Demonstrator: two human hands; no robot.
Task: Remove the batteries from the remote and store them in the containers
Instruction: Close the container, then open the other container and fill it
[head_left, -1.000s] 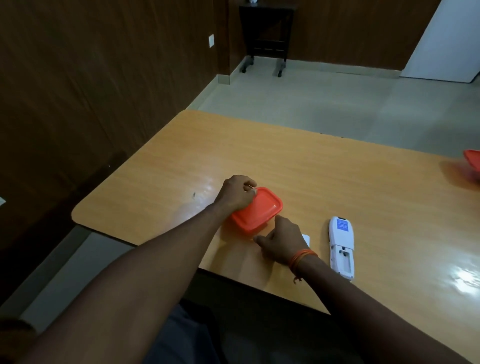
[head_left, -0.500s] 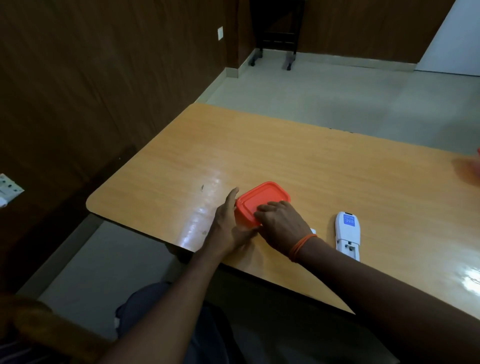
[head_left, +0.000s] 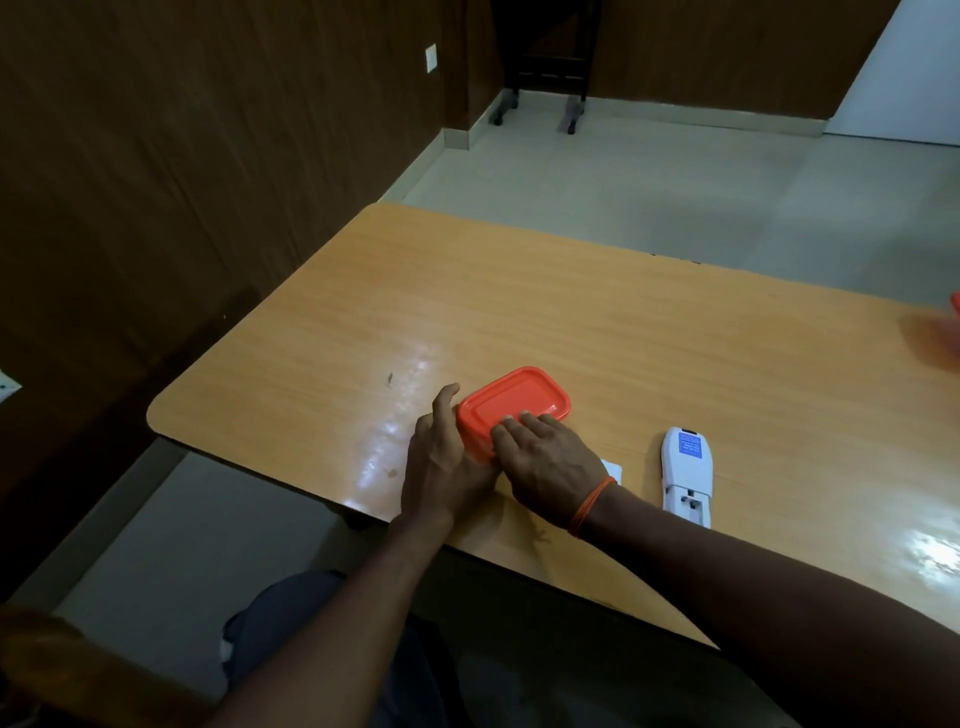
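Your right hand (head_left: 550, 462) presses flat fingers on top of the orange box (head_left: 519, 402), which sits near the table's (head_left: 571, 291) near edge, left of the remote (head_left: 688, 467). Your left hand (head_left: 441, 467) rests against its left side; I cannot tell if it grips. Push unevenly and the box may slide off.

It looks like a plain office or meeting room: a long laminate table (head_left: 571, 312), dark wood-panelled walls (head_left: 208, 156) with a switch plate (head_left: 431, 58), a pale tiled floor (head_left: 649, 182), and a dark stand (head_left: 540, 62) on castors.
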